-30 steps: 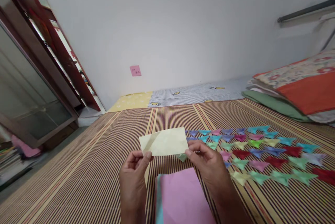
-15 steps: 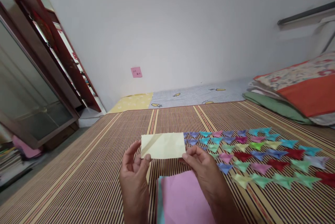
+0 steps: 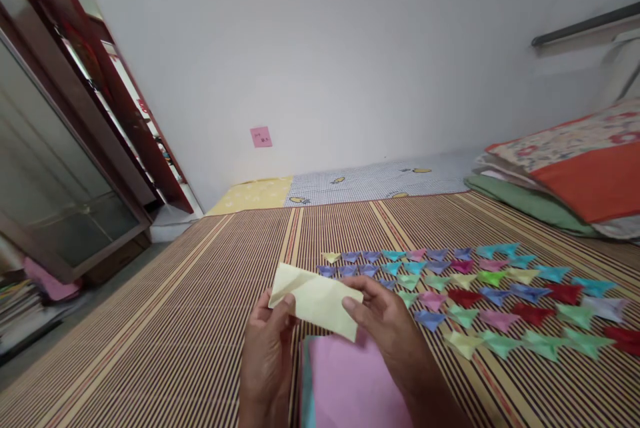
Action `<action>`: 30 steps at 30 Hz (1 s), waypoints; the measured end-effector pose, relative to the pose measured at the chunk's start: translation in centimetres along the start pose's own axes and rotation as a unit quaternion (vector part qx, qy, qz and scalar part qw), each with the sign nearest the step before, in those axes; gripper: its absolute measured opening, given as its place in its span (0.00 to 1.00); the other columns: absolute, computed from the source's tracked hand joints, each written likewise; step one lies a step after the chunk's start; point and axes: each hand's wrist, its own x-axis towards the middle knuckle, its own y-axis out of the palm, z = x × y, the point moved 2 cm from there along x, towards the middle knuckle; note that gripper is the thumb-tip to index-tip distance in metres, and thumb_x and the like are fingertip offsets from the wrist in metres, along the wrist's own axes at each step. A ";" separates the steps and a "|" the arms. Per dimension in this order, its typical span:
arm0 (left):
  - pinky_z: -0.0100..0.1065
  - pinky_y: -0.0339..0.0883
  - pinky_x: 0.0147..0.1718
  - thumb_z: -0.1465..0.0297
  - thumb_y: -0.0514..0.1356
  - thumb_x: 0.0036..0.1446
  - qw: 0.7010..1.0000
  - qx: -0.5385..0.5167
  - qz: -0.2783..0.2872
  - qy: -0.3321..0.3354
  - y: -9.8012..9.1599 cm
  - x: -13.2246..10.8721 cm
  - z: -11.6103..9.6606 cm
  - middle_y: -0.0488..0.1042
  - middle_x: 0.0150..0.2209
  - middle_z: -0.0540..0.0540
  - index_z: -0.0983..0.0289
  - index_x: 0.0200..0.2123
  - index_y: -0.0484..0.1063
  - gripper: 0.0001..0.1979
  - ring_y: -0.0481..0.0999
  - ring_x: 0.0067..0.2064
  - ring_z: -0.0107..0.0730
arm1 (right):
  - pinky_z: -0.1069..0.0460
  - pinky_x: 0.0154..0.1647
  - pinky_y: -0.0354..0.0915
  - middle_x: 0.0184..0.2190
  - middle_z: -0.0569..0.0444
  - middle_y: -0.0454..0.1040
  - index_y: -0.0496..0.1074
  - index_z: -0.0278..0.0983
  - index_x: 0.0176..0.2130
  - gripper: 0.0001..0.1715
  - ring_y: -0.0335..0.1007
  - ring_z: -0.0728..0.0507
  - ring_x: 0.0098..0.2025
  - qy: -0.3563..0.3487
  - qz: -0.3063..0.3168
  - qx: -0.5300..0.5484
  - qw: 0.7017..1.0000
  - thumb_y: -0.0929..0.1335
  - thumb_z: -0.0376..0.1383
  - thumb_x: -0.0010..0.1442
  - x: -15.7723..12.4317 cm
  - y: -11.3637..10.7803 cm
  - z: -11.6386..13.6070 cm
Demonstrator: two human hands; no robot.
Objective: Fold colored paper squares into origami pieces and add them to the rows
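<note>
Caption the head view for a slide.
Left hand and right hand hold a yellow paper rectangle near colourful folded paper shapes on a striped mat.

Nothing is legible: the pink note [image 3: 261, 137] on the wall [image 3: 350, 48] bears dark marks too small to read.

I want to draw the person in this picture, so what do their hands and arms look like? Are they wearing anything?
The left hand and right hand are bare, with no gloves. No sleeve, watch or bracelet shows on the left forearm or right forearm. No ring can be seen, but some fingers are partly hidden.
</note>
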 end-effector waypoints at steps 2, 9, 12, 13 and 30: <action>0.28 0.78 0.31 0.76 0.77 0.40 1.000 -0.010 0.020 -0.020 0.0 -0.1 0.1 0.85 0.35 0.56 0.67 0.35 0.79 0.17 0.84 0.33 0.34 | 0.53 0.33 0.66 0.30 0.54 0.78 0.76 0.37 0.35 0.16 0.72 0.45 0.31 0.005 -0.014 -0.018 1.000 0.76 0.47 0.57 -0.1 0.0 0.0; 0.31 0.80 0.34 0.72 0.75 0.47 0.998 -0.044 0.034 -0.031 0.3 0.0 0.6 0.85 0.36 0.59 0.69 0.37 0.81 0.13 0.84 0.35 0.37 | 0.55 0.28 0.61 0.24 0.58 0.71 0.72 0.36 0.30 0.19 0.65 0.48 0.27 -0.007 -0.041 -0.060 0.997 0.75 0.49 0.58 0.0 0.0 -0.2; 0.34 0.79 0.34 0.67 0.76 0.48 0.997 -0.018 0.061 -0.050 0.6 -0.3 0.7 0.84 0.34 0.61 0.71 0.35 0.82 0.15 0.84 0.34 0.41 | 0.55 0.26 0.59 0.22 0.59 0.69 0.70 0.37 0.29 0.20 0.63 0.48 0.25 0.001 -0.037 -0.058 0.998 0.75 0.49 0.57 0.0 0.0 -0.2; 0.34 0.79 0.34 0.65 0.76 0.48 0.997 -0.015 0.058 -0.049 0.7 -0.4 0.7 0.84 0.33 0.61 0.71 0.34 0.82 0.15 0.84 0.34 0.41 | 0.56 0.26 0.59 0.22 0.60 0.68 0.70 0.37 0.28 0.20 0.63 0.49 0.25 0.003 -0.037 -0.055 0.998 0.75 0.49 0.57 -0.1 -0.1 -0.2; 0.25 0.63 0.24 0.63 0.73 0.53 0.984 0.137 0.114 -0.001 -0.6 0.0 1.2 0.75 0.25 0.50 0.68 0.37 0.81 0.14 0.67 0.24 0.23 | 0.44 0.53 0.71 0.50 0.47 0.78 0.74 0.42 0.53 0.20 0.76 0.39 0.52 -0.073 0.036 -0.097 0.992 0.67 0.30 0.62 -0.6 -0.5 1.6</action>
